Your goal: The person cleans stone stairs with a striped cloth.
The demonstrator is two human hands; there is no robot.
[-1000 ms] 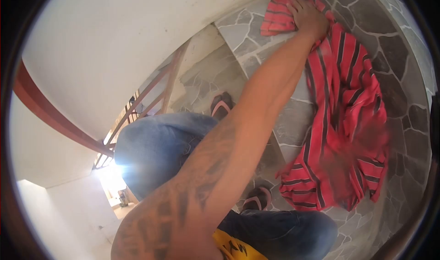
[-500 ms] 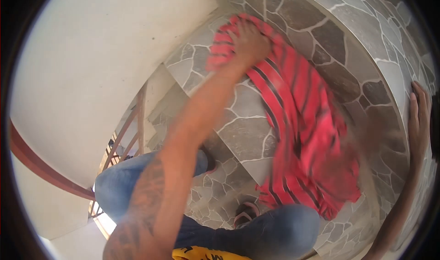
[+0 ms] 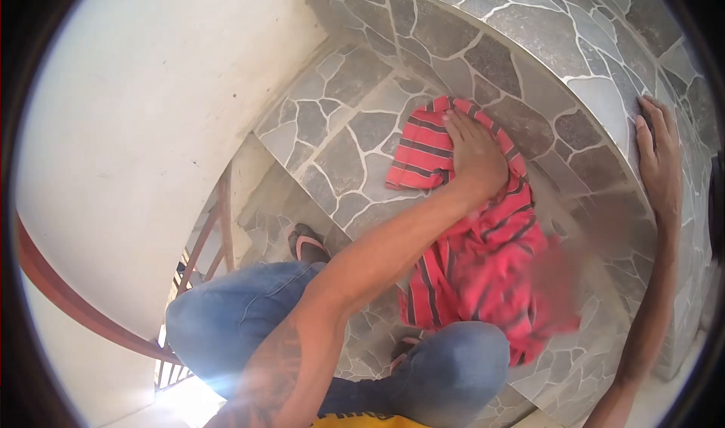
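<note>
Curving stone-tile stairs [image 3: 362, 137] – white wall [image 3: 151, 126]

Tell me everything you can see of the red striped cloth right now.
The red striped cloth looks like soft woven fabric, red-pink with thin dark stripes. It lies crumpled and bunched on a stone-patterned stair tread, trailing from its upper end down toward the person's knee, which covers its lower edge. The left hand presses flat on the upper end, palm down, fingers spread rather than closed around it. The lower right part is blurred. The right hand is apart from it, flat on the step above.
</note>
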